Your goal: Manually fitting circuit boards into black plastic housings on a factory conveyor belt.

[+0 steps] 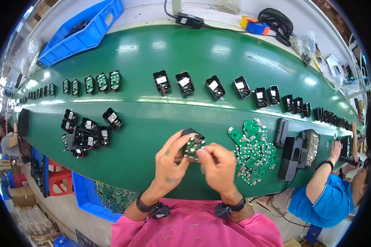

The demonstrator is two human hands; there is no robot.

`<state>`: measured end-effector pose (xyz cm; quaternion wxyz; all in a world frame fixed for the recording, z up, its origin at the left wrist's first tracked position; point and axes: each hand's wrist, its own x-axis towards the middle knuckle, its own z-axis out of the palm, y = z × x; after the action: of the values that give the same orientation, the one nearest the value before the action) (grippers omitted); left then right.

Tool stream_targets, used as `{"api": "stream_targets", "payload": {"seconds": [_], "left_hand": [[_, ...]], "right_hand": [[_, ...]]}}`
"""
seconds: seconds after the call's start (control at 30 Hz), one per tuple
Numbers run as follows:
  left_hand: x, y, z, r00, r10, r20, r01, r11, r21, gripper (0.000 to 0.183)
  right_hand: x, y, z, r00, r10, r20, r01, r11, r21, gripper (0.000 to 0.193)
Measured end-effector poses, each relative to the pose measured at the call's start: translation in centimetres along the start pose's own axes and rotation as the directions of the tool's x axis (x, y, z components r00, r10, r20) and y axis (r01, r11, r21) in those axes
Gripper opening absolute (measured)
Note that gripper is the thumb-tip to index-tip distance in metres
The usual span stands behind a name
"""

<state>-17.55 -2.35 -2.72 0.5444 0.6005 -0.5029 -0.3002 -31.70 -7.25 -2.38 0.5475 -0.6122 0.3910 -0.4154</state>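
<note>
My left hand [169,162] is holding a small black plastic case [191,132], and a green circuit board with silver parts [193,147] is sitting at its face. The fingers of my right hand [219,168] are bending narrowly at the board's near right edge; the thumb is touching it, but I cannot tell if I am pinching it. Farther ahead, left of my left hand, black cases with green boards on top [114,80] are standing in line, so these are looking done to me. Directly ahead of my hands, open black cases with white blocks inside [185,84] are showing no green board. Just right of my right hand, a heap of loose green circuit boards [255,152] is lying, so much work is seemingly remaining.
</note>
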Motion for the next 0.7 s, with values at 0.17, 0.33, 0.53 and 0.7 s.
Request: {"api": "stream_targets", "payload": {"seconds": [0.17, 0.33, 0.53, 0.7], "left_hand": [[0.5, -1.2, 0.7, 0.990, 0.116, -0.079, -0.115, 0.993, 0.010, 0.049], [0.5, -1.1, 0.8, 0.960, 0.238, -0.150, -0.223, 0.968, 0.111, 0.049], [0.4, -0.1, -1.0, 0.974, -0.134, 0.181, 0.200, 0.885, -0.420, 0.055], [0.6, 0.3, 0.5, 0.983, -0.183, 0.010, 0.170, 0.889, -0.425, 0.028]], "right_hand": [[1.5, -0.9, -1.9, 0.946, -0.102, 0.307, 0.133, 0.988, -0.082, 0.014], [1.6, -1.7, -1.6, 0.988, -0.063, 0.140, 0.094, 0.969, -0.229, 0.015], [2.0, -1.8, -1.1, 0.987, -0.131, 0.088, 0.152, 0.935, -0.319, 0.016], [1.4, -0.8, -0.1, 0.990, -0.144, 0.000, 0.133, 0.913, -0.385, 0.015]]}}
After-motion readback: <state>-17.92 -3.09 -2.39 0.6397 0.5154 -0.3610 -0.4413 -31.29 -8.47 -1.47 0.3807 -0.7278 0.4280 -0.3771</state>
